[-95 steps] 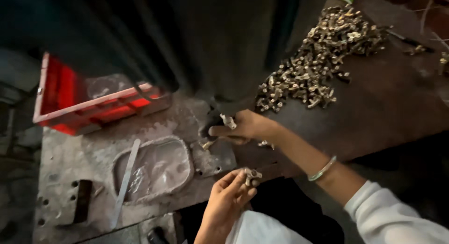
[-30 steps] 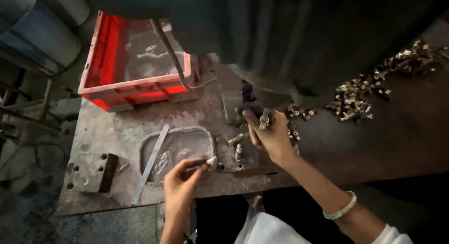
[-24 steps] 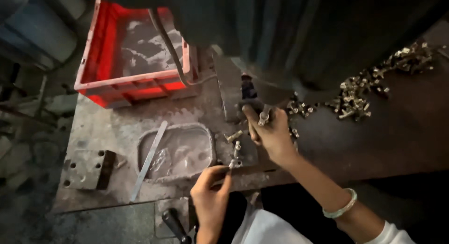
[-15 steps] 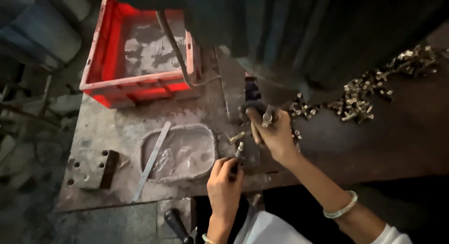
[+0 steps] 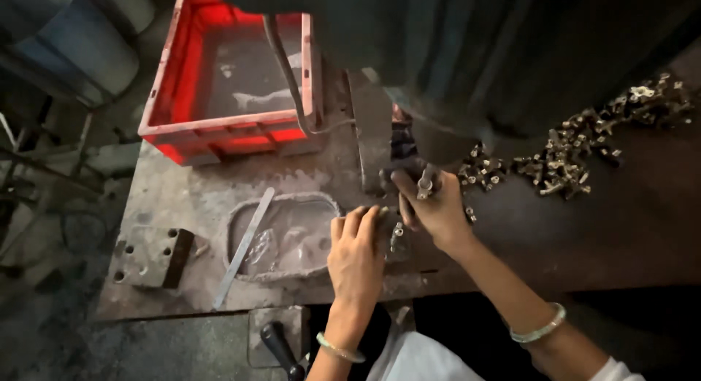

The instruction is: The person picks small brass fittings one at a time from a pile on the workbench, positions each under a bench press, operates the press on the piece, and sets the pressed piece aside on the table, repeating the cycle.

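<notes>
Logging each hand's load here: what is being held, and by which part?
The right hand pinches a small metal fitting by its lower end, under the machine. Whether the left hand holds anything cannot be told.

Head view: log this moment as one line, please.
right hand: holds small metal part under machine | left hand: on bench beside shallow tray | pile of parts: right | red crate: back left

Right hand (image 5: 432,206) pinches a small metal fitting (image 5: 423,182) under the machine head. Left hand (image 5: 358,253) rests near the tabletop (image 5: 584,227) front edge. Red crate (image 5: 230,74) at far-left corner.
</notes>
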